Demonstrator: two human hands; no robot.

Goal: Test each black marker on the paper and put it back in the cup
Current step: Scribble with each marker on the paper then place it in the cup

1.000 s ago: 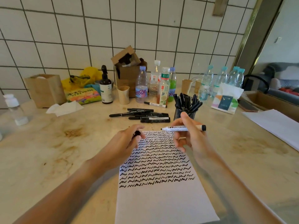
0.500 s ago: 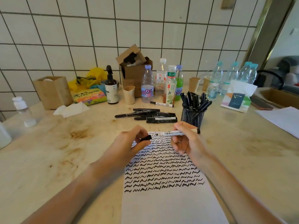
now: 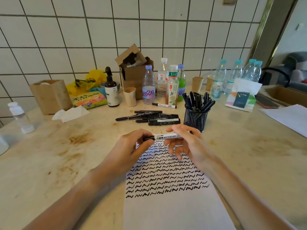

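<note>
Two hands on one whiteboard marker, held level just above the top edge of the paper. Left hand pinches the black cap at the marker's left end, fingers curled round it; cap looks seated on the barrel or right at it, can't tell if it's fully pushed home. Right hand grips the white barrel between thumb and fingers, its far end hidden behind them. Paper lies flat on the stained countertop, upper half filled with rows of black squiggles, lower half blank. Black mesh cup stands just beyond the right hand, packed with black markers leaning outward. Loose pile of black markers lies on the counter left of the cup, beyond the hands, with a single white-barrelled one further back. Behind that along the tiled wall: water bottles, brown pump bottle, open cardboard box, paper cups, tissue pack
</note>
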